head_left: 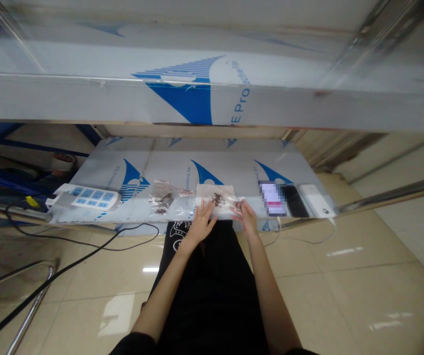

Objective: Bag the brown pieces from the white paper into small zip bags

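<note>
Brown pcs (216,198) — L hand (202,222) palm-down alongside

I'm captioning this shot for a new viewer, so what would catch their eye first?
Probably the big blue printed emblem on the upper shelf's pale front, above the work. Next, the left hand and right hand at the near edge of the lower shelf, around small dark pieces on a white sheet. The white power strip stands out at the lower shelf's left end.
</note>
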`<state>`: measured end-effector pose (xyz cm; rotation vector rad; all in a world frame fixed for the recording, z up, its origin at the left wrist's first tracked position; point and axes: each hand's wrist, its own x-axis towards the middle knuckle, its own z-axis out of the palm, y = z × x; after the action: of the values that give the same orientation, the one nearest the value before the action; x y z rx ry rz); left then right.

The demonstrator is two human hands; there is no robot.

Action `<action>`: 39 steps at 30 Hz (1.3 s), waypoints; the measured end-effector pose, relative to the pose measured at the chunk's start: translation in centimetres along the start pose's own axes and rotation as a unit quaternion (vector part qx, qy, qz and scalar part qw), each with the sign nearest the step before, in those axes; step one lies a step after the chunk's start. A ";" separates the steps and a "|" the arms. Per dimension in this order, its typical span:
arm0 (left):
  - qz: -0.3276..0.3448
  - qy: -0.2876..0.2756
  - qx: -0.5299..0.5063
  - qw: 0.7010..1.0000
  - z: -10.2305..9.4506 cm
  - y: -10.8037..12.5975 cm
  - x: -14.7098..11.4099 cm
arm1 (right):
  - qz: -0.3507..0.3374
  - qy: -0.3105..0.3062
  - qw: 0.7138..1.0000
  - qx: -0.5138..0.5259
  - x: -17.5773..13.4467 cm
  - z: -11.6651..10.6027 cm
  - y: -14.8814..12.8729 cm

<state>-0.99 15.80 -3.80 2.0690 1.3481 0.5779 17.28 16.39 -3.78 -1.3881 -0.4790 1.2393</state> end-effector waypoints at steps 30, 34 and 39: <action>-0.097 0.130 -0.391 0.906 -0.1 3.8 0.9 | -0.067 -0.100 0.991 -0.052 -3.2 3.1 -4.3; -0.129 0.281 -0.451 0.837 -1.8 5.5 1.1 | -0.014 -0.193 0.975 -0.106 -5.2 3.4 -4.9; -0.132 0.249 -0.441 0.852 -4.4 6.1 -1.0 | -0.035 -0.232 0.962 -0.137 -6.7 3.3 -5.6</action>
<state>-0.15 14.09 3.55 0.9924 1.2423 1.3634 14.06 13.69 4.56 -1.2869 -1.0501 1.4844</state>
